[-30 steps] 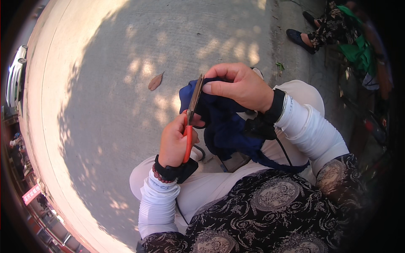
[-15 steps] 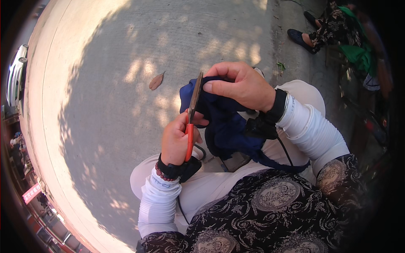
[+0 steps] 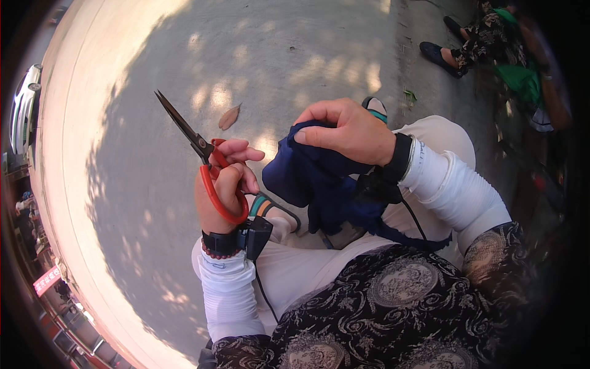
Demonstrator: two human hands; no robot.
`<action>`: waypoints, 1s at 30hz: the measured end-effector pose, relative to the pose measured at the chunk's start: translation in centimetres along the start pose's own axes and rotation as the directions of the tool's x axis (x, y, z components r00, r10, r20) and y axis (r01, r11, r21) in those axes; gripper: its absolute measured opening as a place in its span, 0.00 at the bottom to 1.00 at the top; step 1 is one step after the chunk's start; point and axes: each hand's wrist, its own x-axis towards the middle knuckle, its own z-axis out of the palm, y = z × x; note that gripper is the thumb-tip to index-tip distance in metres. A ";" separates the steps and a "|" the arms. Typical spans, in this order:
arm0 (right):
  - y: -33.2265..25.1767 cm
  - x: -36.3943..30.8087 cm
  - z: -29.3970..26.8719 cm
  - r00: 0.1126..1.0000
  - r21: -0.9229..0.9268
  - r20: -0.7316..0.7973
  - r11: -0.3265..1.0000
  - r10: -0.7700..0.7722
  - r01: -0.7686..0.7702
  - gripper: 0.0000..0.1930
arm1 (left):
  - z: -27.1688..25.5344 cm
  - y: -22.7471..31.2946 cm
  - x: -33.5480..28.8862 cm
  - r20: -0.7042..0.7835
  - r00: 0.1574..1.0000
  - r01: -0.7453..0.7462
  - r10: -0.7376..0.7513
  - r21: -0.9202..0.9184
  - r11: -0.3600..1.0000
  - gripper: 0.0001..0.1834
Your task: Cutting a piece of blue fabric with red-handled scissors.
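In my left hand [image 3: 228, 179] is a pair of scissors [image 3: 200, 145] with red-orange handles and dark blades. Thumb and fingers sit in the handle loops, and the nearly closed blades point up and left, apart from the cloth. My right hand [image 3: 356, 132] pinches the upper edge of a dark blue cloth [image 3: 296, 175] between thumb and fingers. The cloth hangs in folds in front of my lap, and a long strip of it lies over my light trousers [image 3: 313, 265] toward the right.
A dry brown leaf [image 3: 229, 117] lies on the shaded concrete ground [image 3: 166, 166]. My feet wear striped sandals [image 3: 263, 204]. Another person's legs and dark shoes [image 3: 439, 56] are at upper right, near a green cloth [image 3: 519, 83]. A parked car [image 3: 26, 107] stands far left.
My left hand has drawn the scissors left and down, away from the cloth, and tipped the blades leftward. My right hand has dipped slightly, still pinching the cloth.
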 end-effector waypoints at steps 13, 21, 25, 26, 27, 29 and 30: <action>-0.5 0.2 -0.9 0.999 0.301 -0.028 0.953 0.041 -0.031 0.13 | 0.9 -1.9 -1.4 0.138 0.980 0.047 -0.140 0.528 0.848 0.20; -0.4 0.6 -0.8 0.998 0.241 -0.064 0.970 0.001 0.014 0.14 | 0.9 -2.5 -1.2 0.127 0.985 0.000 -0.114 0.669 0.743 0.17; -0.4 0.5 -0.9 0.997 0.181 -0.077 0.983 -0.026 0.040 0.15 | 1.2 -2.4 -1.0 0.126 0.985 -0.001 -0.120 0.694 0.720 0.16; -0.4 0.5 -0.9 0.997 0.181 -0.079 0.983 -0.025 0.039 0.15 | 1.2 -2.5 -1.0 0.127 0.985 -0.004 -0.118 0.694 0.720 0.16; -0.4 0.5 -0.9 0.996 0.157 -0.081 0.986 -0.044 0.056 0.15 | 1.2 -2.6 -1.0 0.128 0.985 -0.007 -0.115 0.695 0.719 0.15; -0.4 0.5 -0.9 0.995 0.133 -0.083 0.988 -0.063 0.074 0.15 | 1.2 -2.6 -1.0 0.131 0.984 -0.005 -0.119 0.692 0.722 0.15; -0.4 0.5 -0.9 0.994 0.114 -0.086 0.991 -0.061 0.071 0.15 | 1.1 -2.6 -1.0 0.132 0.984 -0.003 -0.122 0.690 0.724 0.15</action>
